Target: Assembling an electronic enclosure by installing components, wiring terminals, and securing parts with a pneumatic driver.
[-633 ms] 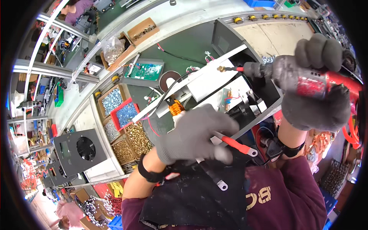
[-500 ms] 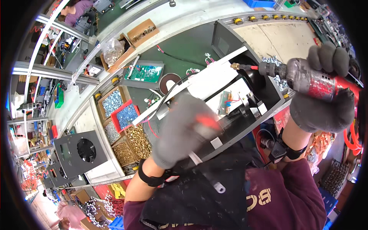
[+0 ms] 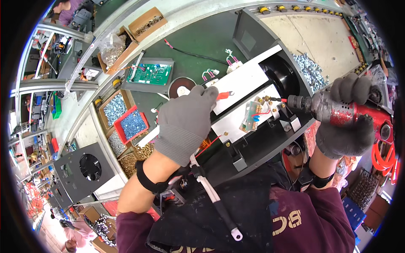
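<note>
My right hand (image 3: pixel 346 135), in a grey glove, is wrapped round a red and silver power screwdriver (image 3: pixel 333 109). Its bit reaches left to the brass bolts (image 3: pixel 270 102) on a white metal plate beside a small circuit board (image 3: pixel 252 116). My left hand (image 3: pixel 185 124), gloved too, is closed with a red-sleeved cable lug (image 3: pixel 225 95) sticking out of its fingertips, over a long white plate (image 3: pixel 247 86). Both plates sit in an open dark grey metal housing (image 3: pixel 295 84). A thick cable with a lug (image 3: pixel 217 206) hangs over its near edge onto my apron.
On the left, a red bin (image 3: pixel 145 122) of blue-grey screws stands among cardboard trays of fasteners. A green circuit board (image 3: pixel 149 74) on a grey panel and a round dark coil (image 3: pixel 179 87) lie beyond my left hand. Loose screws (image 3: pixel 310 69) are heaped right of the housing.
My left hand has moved up and away from the housing's near side, with the red-sleeved lug in its fingers. The screwdriver has come lower, its bit now at bolts nearer me.
</note>
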### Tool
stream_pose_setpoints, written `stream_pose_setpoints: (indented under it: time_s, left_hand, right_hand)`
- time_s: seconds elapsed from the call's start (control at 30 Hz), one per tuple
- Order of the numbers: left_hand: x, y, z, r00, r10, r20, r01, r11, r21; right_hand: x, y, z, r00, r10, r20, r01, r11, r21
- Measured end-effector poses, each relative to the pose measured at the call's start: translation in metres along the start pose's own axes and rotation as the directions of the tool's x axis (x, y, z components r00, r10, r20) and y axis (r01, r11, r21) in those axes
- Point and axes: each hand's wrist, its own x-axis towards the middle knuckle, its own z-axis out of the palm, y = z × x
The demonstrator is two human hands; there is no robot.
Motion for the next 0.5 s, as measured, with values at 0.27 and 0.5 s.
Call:
stream_pose_setpoints:
  time_s: [0.27,0.5]
  left_hand:
    - [0.018,0.016,0.009,0.936,0.219,0.277,-0.265,0.954,0.141]
    - [0.023,0.016,0.016,0.917,0.178,0.358,-0.237,0.963,0.129]
  right_hand:
    - [-0.015,0.032,-0.008,0.996,-0.059,0.071,0.051,0.993,0.111]
    - [-0.017,0.046,0.013,0.989,-0.048,-0.138,0.031,0.991,-0.127]
